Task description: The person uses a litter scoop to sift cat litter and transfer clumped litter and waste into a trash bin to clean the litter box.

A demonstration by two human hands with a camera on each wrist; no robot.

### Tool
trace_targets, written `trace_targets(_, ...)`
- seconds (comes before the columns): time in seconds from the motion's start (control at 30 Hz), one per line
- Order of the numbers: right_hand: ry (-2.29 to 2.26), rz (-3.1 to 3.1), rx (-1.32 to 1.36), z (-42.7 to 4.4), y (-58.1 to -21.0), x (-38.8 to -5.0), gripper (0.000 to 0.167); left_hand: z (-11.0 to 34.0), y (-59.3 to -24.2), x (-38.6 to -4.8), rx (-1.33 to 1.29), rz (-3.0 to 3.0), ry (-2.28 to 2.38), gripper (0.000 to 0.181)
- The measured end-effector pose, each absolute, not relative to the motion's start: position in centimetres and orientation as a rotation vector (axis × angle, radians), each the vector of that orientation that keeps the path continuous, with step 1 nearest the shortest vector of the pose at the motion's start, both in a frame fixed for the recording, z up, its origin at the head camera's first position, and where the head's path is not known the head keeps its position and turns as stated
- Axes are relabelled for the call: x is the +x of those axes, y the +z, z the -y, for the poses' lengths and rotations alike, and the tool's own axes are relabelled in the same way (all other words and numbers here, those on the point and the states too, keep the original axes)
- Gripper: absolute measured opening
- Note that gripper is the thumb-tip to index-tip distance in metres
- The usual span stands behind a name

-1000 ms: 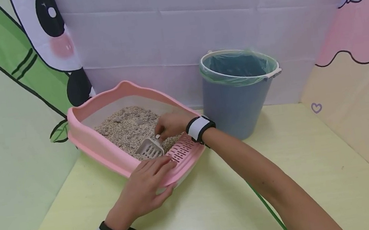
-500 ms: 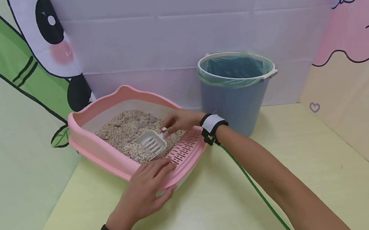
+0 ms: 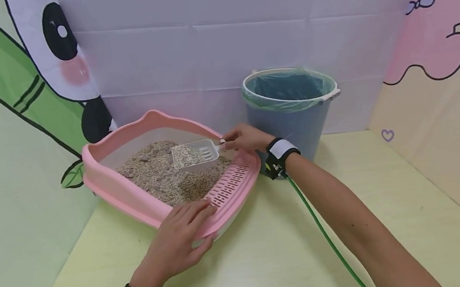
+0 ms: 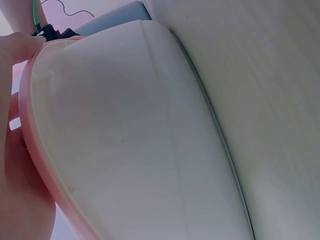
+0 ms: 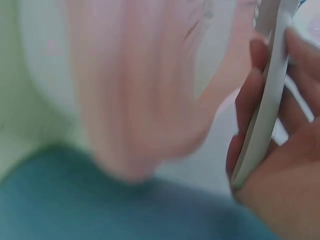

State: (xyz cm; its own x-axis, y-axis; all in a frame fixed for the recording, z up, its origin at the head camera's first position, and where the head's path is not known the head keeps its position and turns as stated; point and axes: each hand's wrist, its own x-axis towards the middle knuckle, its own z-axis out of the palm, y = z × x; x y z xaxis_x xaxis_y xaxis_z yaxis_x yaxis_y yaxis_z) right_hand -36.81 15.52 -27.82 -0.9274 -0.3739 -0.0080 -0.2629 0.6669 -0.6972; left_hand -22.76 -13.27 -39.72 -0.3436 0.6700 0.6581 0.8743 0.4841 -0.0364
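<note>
Scoop: the pale scoop is raised over the right part of the litter box, roughly level, its slotted blade pointing toward the box's left rim.
Load: grainy litter lies on the blade, heaped toward its front end, with slots showing near the handle.
Right hand: this hand has its fingers curled around the scoop's handle, above the box's right rim.
Litter: a grainy bed covers the box floor, with a darker patch below the scoop.
Left hand: this hand grips the box's near rim, fingers laid over the top and thumb against the outside.
Litter box: the pink-rimmed box sits toward the table's back left corner, its slotted ledge toward the near right.
Bin: a blue-grey bin stands near the table's back edge, just beside the box, with a green bag folded over its rim.
Wrists: both carry black-and-white bands; a green cable runs from the right one toward the table's near edge.
Backdrop: cartoon-printed cloth rises behind the pale table.
</note>
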Motion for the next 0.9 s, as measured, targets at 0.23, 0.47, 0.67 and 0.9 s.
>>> trace_targets(0.23,-1.37,-2.634,-0.421,-12.9,-27.7,-36.4,0.038,13.4,-39.6,-22.5,-1.266,2.134,-0.431,0.053)
trace_targets(0.47,-1.59,-2.546,-0.395,-10.3,-26.8,-36.5,0.038,13.4,-39.4,-22.5,-1.267,2.132,-0.428,0.054)
trace_targets(0.67,-1.797,-2.426,-0.383,-9.1,-26.1,-36.9,0.038,13.3,-39.5,-22.5,-1.27,2.107,-0.434,0.052)
trace_targets(0.9,-2.023,-2.308,-0.336,-8.4,-25.0,-36.9,0.044,13.4,-39.5,-22.5,-1.262,2.154,-0.424,0.054)
